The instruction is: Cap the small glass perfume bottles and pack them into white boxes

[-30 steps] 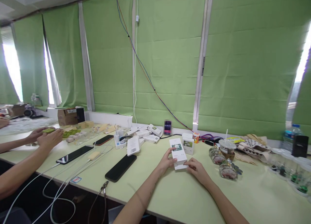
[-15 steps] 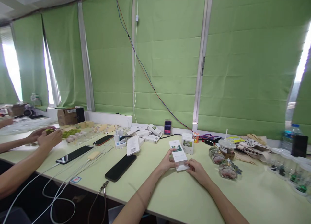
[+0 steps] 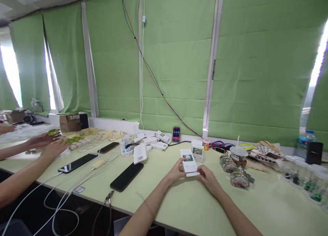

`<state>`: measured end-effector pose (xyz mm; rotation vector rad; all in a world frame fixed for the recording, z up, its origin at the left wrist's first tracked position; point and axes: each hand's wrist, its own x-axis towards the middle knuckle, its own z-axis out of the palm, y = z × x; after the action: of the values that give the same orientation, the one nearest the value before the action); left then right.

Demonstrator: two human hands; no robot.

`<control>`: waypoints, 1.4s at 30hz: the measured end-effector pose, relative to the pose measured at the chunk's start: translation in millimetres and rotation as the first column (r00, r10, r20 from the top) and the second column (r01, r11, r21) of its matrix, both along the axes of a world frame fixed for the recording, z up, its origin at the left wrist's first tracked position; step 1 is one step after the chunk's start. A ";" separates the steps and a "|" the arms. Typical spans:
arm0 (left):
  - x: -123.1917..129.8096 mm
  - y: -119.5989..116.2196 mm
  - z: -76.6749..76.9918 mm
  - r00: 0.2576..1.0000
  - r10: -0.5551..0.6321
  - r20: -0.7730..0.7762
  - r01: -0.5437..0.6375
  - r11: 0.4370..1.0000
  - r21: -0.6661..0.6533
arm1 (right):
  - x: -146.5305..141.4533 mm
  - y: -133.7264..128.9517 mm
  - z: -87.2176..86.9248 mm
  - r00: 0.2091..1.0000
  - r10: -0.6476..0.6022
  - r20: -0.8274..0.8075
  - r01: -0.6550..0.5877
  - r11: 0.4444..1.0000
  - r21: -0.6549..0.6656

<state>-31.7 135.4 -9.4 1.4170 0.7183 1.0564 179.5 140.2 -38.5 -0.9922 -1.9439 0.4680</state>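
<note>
Head view: green blinds back the pale table; my left hand grips a box, my right hand touches it, grip unclear.

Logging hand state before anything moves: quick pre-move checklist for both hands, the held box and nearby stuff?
1. Left hand holding the white box: ok, gripping its left side.
2. Right hand at the box: ok, fingers at its near right corner.
3. Box's near end fully closed: cannot tell, too small to see.
4. Box contents: cannot tell, hidden.
5. Black phone clear of both hands: ok, lies left of them.
6. Drink cup upright: ok, right of the hands.
</note>
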 end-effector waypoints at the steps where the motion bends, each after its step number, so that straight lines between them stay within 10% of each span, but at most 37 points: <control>1: -0.3 -0.6 0.7 1.000 -0.011 -0.003 0.011 1.000 -0.006 | 0.2 0.4 0.0 1.000 -0.010 -0.003 0.010 1.000 -0.003; 42: -3.7 4.7 -5.7 0.994 -0.091 0.061 0.092 0.996 -0.008 | 6.3 3.2 1.5 0.999 -0.041 0.025 0.040 0.997 0.070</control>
<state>-35.3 140.2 -15.1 1.3900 0.6091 1.0176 185.8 143.4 -37.0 -0.9959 -1.9466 0.3636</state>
